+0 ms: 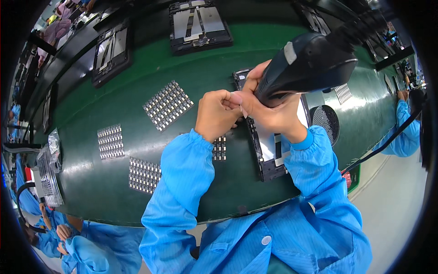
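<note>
My left hand (218, 114) is closed, thumb and fingertips pinched together beside the left edge of an opened tablet housing (267, 171). My right hand (276, 113) is over the housing, its fingertips meeting those of my left. A small pale sliver shows between them, too small to name. A black hooded device (305, 64) on a ribbed hose hides part of my right hand. The housing lies on the green bench, showing a white panel and black frame. A sheet of small circuit boards (219, 150) lies partly under my left forearm.
More board sheets (168, 106) lie to the left. A round black dish (337, 125) of small dark parts stands right of the housing. Other tablet housings (198, 25) line the back. Plastic packs (50, 173) lie far left. Co-workers in blue sleeves (404, 130) sit at both sides.
</note>
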`<act>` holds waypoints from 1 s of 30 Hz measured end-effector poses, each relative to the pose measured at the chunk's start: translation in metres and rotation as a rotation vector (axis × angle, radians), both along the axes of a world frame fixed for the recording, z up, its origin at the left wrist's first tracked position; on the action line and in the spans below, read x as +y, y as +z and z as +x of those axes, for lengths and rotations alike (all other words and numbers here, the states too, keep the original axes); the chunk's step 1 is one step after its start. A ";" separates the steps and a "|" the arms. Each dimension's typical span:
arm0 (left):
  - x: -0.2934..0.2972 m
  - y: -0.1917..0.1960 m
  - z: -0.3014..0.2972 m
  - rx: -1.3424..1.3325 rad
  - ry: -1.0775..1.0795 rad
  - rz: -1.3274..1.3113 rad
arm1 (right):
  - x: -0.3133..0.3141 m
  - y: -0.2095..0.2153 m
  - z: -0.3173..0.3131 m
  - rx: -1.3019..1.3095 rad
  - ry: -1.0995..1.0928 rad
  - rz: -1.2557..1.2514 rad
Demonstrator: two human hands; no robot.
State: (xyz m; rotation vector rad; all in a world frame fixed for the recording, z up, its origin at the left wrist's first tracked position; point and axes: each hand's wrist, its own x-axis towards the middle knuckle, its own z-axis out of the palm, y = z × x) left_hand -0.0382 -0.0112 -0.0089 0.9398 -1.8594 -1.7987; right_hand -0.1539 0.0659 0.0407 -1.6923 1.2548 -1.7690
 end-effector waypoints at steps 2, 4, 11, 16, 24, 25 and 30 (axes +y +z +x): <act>0.003 0.006 -0.001 -0.014 0.041 0.036 | 0.000 -0.001 -0.001 0.035 -0.049 0.000; 0.001 0.009 0.000 -0.113 -0.020 0.073 | -0.001 0.002 -0.002 -0.027 -0.048 -0.012; 0.002 0.016 0.003 -0.123 -0.084 0.197 | 0.064 0.055 -0.058 -0.087 -0.262 -0.013; 0.012 0.016 0.002 0.016 -0.075 0.270 | 0.131 0.041 -0.102 -0.256 -0.416 -0.171; 0.018 0.008 -0.002 -0.131 -0.036 0.156 | 0.152 -0.003 -0.117 -0.383 -0.491 -0.086; 0.020 0.010 -0.003 -0.150 -0.026 0.137 | 0.149 0.000 -0.114 -0.392 -0.499 -0.071; 0.023 0.010 -0.003 -0.186 -0.036 0.073 | 0.145 -0.001 -0.113 -0.407 -0.431 -0.030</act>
